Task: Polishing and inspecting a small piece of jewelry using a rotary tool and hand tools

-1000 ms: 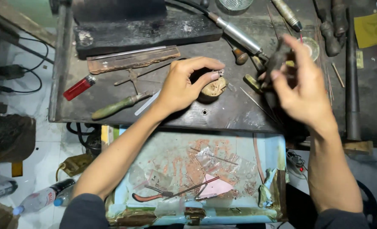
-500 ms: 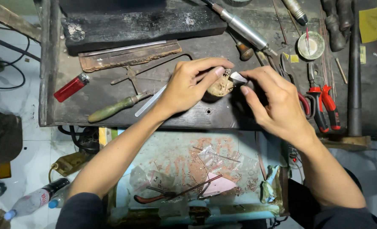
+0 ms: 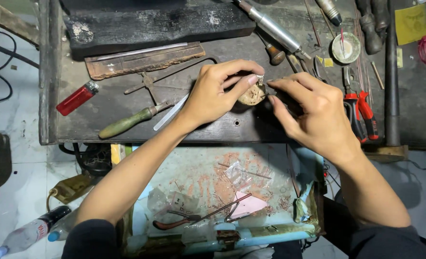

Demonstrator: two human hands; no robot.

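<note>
Two hands are meeting at centre frame over a dark, scarred desk [image 3: 126, 120]. Left hand [image 3: 213, 93] is pinching a small round tan block [image 3: 252, 94], thumb under its lower edge and fingers [image 3: 244, 67] curling over the top, closed narrow on it. Right hand [image 3: 318, 115] is coming in from the right, its fingers [image 3: 282, 85] drawn together in a fine pinch just at the block's right edge, apparently on some tiny piece or tool tip; what is being held there is too small to tell

Handling, as judged: block is looking light, stiff and rough-surfaced, not slippery; gripping it across its rim, as the left hand is doing, is seeming the safe hold. Whatever sits on top of it is looking tiny and easy to drop or bend, so a fingertip pinch only

Surroundings: red lighter [image 3: 76, 98] at left of frame; green-handled tool [image 3: 126, 123] lying below it toward centre; flat rusty bar [image 3: 143, 60] in upper left, beneath a black slab [image 3: 160, 21]; metal handpiece [image 3: 273, 26] slanting across upper centre; red-handled pliers [image 3: 359, 112] just right of the right hand; small round dish [image 3: 346, 48] in upper right. Open drawer [image 3: 213, 192] with worn paint is sitting in lower centre, holding scraps and thin tools

Hidden or unclear: block's underside and right face are being covered by fingers; the right palm is masking the desk behind it; both forearms are running out of frame at the bottom
</note>
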